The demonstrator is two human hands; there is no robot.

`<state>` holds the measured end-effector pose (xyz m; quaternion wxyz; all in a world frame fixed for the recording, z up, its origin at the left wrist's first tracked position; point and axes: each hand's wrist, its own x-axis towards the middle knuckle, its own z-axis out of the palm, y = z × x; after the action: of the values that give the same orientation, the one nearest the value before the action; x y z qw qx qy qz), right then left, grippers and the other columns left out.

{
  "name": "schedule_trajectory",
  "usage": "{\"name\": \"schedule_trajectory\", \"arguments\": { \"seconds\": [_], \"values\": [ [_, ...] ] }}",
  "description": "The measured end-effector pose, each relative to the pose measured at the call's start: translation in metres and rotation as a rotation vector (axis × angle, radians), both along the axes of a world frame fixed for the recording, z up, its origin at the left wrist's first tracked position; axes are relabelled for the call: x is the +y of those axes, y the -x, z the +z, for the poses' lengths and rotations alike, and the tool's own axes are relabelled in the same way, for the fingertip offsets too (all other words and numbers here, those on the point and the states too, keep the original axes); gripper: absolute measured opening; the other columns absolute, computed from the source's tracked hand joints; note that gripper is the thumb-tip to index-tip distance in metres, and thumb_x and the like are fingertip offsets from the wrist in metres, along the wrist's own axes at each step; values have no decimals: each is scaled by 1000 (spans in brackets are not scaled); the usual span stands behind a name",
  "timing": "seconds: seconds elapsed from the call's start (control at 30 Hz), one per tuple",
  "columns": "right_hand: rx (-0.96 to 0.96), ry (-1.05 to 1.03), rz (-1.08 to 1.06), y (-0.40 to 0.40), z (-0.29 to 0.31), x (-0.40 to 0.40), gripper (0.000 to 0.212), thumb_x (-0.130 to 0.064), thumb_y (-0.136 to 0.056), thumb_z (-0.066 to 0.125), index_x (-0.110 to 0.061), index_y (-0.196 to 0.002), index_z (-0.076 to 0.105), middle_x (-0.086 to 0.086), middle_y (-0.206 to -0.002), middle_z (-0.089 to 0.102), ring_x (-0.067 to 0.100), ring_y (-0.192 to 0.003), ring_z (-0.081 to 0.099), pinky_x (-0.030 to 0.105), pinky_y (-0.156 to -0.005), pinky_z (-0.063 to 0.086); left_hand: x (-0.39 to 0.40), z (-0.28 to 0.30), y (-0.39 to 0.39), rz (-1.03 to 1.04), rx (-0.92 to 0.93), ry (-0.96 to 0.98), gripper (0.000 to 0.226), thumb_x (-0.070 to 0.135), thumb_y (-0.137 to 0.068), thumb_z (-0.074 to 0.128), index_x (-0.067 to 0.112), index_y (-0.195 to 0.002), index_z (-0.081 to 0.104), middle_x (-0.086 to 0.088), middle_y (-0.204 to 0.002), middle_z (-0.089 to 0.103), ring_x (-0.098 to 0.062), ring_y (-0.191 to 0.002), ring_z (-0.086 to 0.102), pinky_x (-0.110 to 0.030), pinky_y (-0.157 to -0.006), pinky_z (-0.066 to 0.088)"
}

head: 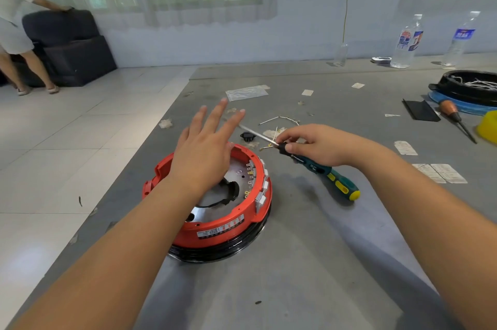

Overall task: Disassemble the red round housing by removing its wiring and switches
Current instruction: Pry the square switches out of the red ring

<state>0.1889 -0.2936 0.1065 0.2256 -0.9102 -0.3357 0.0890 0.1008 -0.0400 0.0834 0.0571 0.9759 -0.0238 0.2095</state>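
Directly under the spread left hand (204, 152) sits the red housing (212, 211); right hand (314, 145) grips a screwdriver (320, 168).

A grey table (295, 262) carries the red round housing (228, 219), two bottles (407, 42), paper scraps (441, 172).

Red housing (215, 211) on black base; teal-and-yellow screwdriver (322, 172); grey table (309, 262).

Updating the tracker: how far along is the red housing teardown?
Done, apparently: loose wires and a small black part lie on the table. In hand: right hand grips the screwdriver; left hand hovers open over the red housing. Left: brass terminals and white pieces on its rim.
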Motion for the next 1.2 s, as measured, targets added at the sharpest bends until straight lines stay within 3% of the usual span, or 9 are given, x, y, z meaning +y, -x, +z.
{"name": "schedule_trajectory", "arguments": {
  "seconds": [0.17, 0.33, 0.43, 0.57, 0.67, 0.87, 1.0, 1.1, 1.2],
  "values": [
    [-87, 12, 100, 5, 11, 13, 29, -28, -107, 50, -35, -131, 65, -19, -109, 59, 9, -101, 60, 25, -89, 47, 7, -3, -1, 21, 71, -218, 34, 39, -112, 35, 32, -135, 59, 4, -130, 65, -26, -125, 54, -42, -96, 42],
    [-129, -108, 8, 0, 13, 12, 26, -43, -98, 63, -48, -123, 65, -24, -103, 67, 0, -96, 64, 23, -85, 52, 8, -3, 11, -3, 145, -77, 24, 32, -111, 39, 19, -117, 58, -6, -104, 68, -32, -94, 63, -45, -78, 52],
    [-195, -362, -252, -5, 8, 12, 49, -55, -88, 71, -43, -134, 57, -17, -108, 64, 5, -97, 64, 20, -80, 48, 5, -5, 15, 20, 140, 80, 22, 31, -111, 43, 17, -112, 60, -6, -94, 71, -31, -86, 63, -47, -74, 52],
    [402, -1066, -333, 5, -1, 30, 49, -23, -91, 77, -22, -132, 49, 17, -122, 66, 26, -88, 76, 36, -79, 63, -4, -7, 18, 4, 164, 335, 15, 28, -110, 46, 27, -109, 61, 4, -85, 71, -21, -84, 68, -42, -79, 55],
    [638, -1302, -185, 16, -7, 47, 46, -7, -95, 70, -16, -128, 39, 25, -111, 72, 37, -89, 76, 39, -73, 62, -15, -8, 20, -44, 194, 454, 14, 28, -109, 50, 34, -103, 61, 7, -81, 71, -12, -78, 69, -43, -81, 58],
    [635, -1245, -177, 22, 2, 55, 29, -11, -101, 62, -11, -122, 42, 20, -100, 75, 36, -83, 76, 39, -68, 62, -27, -8, 39, -97, 214, 577, 38, 50, -103, 57, 47, -141, 56, 18, -100, 71, 1, -85, 64, -35, -86, 56],
    [576, -1222, -198, 17, 16, 43, 21, -13, -102, 60, -12, -116, 44, 18, -100, 76, 33, -81, 75, 38, -68, 62, -31, -7, 54, -95, 369, 643, 48, 86, -73, 56, 50, -105, 61, 33, -101, 66, 19, -91, 58, -10, -73, 40],
    [555, -1209, -196, 15, 25, 34, 26, -16, -102, 61, -12, -122, 46, 21, -106, 75, 31, -80, 75, 37, -69, 62, -35, -14, 57, -134, 371, 581, 33, 63, -80, 76, 42, -102, 64, 29, -102, 68, 7, -96, 63, -7, -79, 43],
    [520, -1201, -177, 15, 31, 32, 30, -17, -103, 61, -16, -127, 42, 19, -106, 76, 30, -78, 75, 37, -68, 61, -35, -15, 53, -94, 372, 622, 38, 48, -84, 81, 42, -113, 58, 19, -115, 67, -5, -104, 64, -30, -97, 52]
  ]
}}
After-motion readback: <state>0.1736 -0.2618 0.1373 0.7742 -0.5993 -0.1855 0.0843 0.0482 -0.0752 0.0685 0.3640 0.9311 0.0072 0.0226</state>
